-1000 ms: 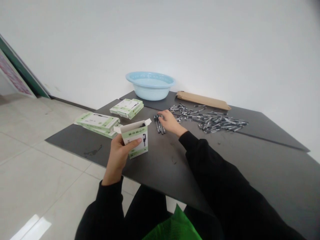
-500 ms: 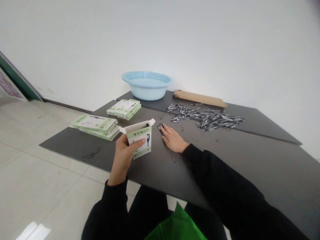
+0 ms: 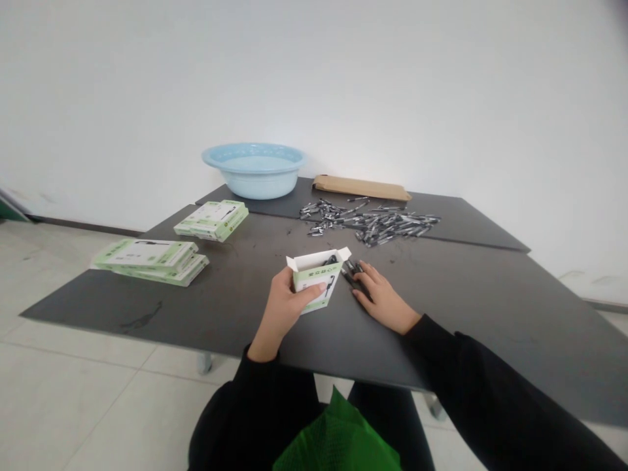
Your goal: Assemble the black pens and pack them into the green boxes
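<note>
My left hand (image 3: 287, 304) grips a small green-and-white box (image 3: 318, 281) with its top flaps open; some dark items show inside. Just right of the box, my right hand (image 3: 383, 297) has its fingers wrapped over several black pens (image 3: 354, 273) on the dark table (image 3: 471, 314). Farther back lies a loose pile of black and clear pens (image 3: 392, 226), with a smaller cluster at its left.
Closed green-and-white boxes sit in two stacks at the left, one nearer (image 3: 152, 255) and one farther (image 3: 212, 219). A light blue basin (image 3: 260, 180) and a flat brown cardboard piece (image 3: 360, 187) lie at the back by the wall.
The view has swung to the right. The box in my left hand is tilted more toward the pens, and my right hand has its fingers more bent over the pens.
</note>
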`<state>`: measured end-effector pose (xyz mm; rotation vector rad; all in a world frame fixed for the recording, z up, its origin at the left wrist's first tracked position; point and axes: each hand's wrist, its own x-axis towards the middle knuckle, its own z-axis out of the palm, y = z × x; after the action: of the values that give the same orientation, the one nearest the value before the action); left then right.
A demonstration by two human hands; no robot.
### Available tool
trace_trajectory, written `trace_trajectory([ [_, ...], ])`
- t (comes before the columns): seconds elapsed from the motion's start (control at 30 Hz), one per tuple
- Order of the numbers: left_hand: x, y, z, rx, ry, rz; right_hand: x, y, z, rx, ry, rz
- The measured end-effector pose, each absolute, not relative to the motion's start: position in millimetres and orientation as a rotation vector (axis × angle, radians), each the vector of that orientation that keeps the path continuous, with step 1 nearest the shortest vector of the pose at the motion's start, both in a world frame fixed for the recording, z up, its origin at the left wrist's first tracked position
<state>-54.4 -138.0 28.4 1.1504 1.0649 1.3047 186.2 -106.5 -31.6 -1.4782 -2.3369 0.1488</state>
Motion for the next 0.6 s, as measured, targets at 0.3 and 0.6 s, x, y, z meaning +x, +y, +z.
trace_trajectory([
  [0.3,-35.4,-145.1,21.4,1.212,1.039,1.278,181.4,-116.9,-3.1,-1.579,-2.136,0.029],
  [0.6,-37.7,-142.7,12.7,1.277,0.972,1.271,178.4,-125.2,79.6,-1.035,-1.402,0.441],
])
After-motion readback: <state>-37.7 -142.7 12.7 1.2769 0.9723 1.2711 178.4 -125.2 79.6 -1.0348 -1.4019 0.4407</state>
